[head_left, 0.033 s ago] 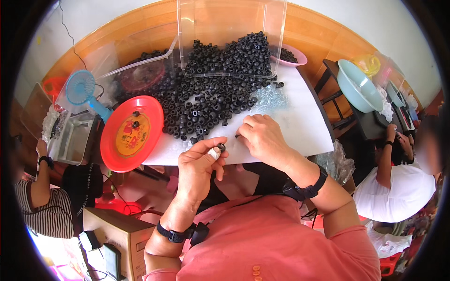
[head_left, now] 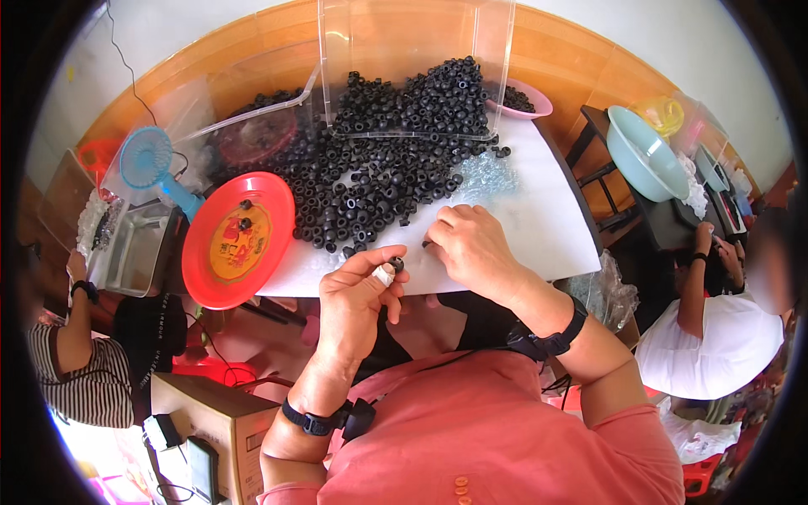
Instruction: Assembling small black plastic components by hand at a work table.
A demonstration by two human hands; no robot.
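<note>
Almost nothing differs from the earlier frame; both hands keep the same pose, and the red plate (head_left: 195, 273) and blue handheld fan (head_left: 145, 157) sit only a hair further right in the view. The left hand (head_left: 349, 295) is just off the table's near edge, its thumb and fingers closed on one black bead (head_left: 396, 264), the hole showing; a white wrap (head_left: 384, 274) covers the thumb tip. The right hand (head_left: 471, 252) is over the table (head_left: 543, 206) near that same edge, right of the bead, fingers curled together; a small dark piece (head_left: 427, 245) shows at its fingertips, though I cannot tell whether it is gripped.

The pile of black beads (head_left: 370, 189) spreads from the table's far edge toward the middle of the near edge; more fill the bottom of a clear bin (head_left: 417, 135) at the far edge; a patch of pale blue bits (head_left: 486, 177) lies just right of the pile. The red plate is at the near left corner with two dark beads (head_left: 245, 223) on it; a pink bowl (head_left: 543, 104) of dark pieces stands at the far right corner.
</note>
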